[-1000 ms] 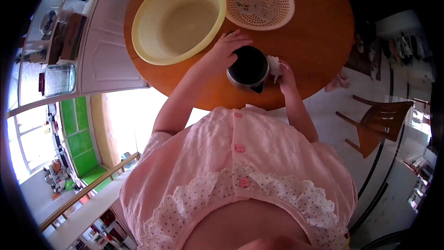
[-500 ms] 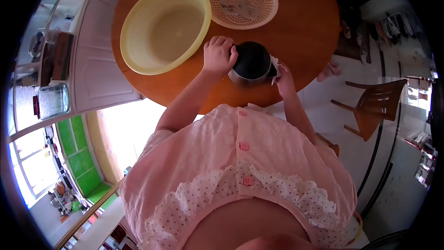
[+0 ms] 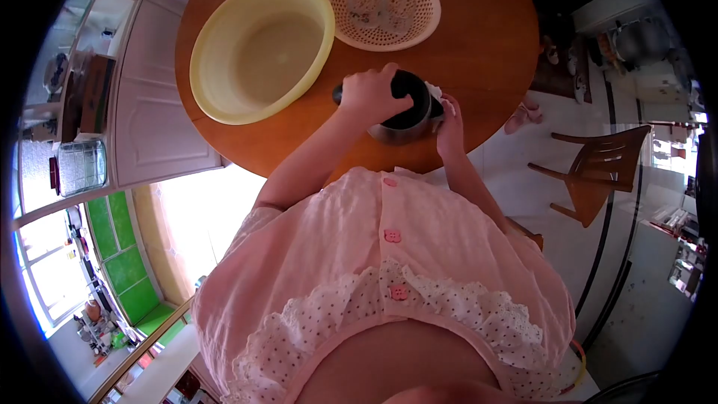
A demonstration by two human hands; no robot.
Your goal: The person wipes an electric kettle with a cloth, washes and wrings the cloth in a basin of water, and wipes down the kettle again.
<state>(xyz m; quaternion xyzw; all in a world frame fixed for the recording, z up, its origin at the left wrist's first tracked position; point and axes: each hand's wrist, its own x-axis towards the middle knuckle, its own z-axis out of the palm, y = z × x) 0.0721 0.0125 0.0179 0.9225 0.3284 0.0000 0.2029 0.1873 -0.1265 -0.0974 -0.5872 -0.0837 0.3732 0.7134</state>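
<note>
A kettle (image 3: 410,118) with a black lid and a metallic body stands on the round wooden table (image 3: 479,37). Its black handle juts out at the left, its spout at the right. Over the lid lies my left hand (image 3: 366,96), thumb and fingers curved down onto the top; the fingertips are partly hidden. At the spout side, my right hand (image 3: 451,129) pinches a crumpled white cloth or tissue (image 3: 434,92) against the kettle. What the cloth is exactly cannot be made out.
A large pale yellow basin (image 3: 206,78) stands left of the kettle. Behind it sits a pink perforated basket (image 3: 431,19) with small clear items inside. A wooden chair (image 3: 604,168) and pink slippers (image 3: 523,116) are on the floor at right, cabinets (image 3: 161,105) at left.
My left hand has shifted from the handle side rightward onto the kettle's lid, leaving the handle showing. My right hand stays at the spout side with the white cloth.
</note>
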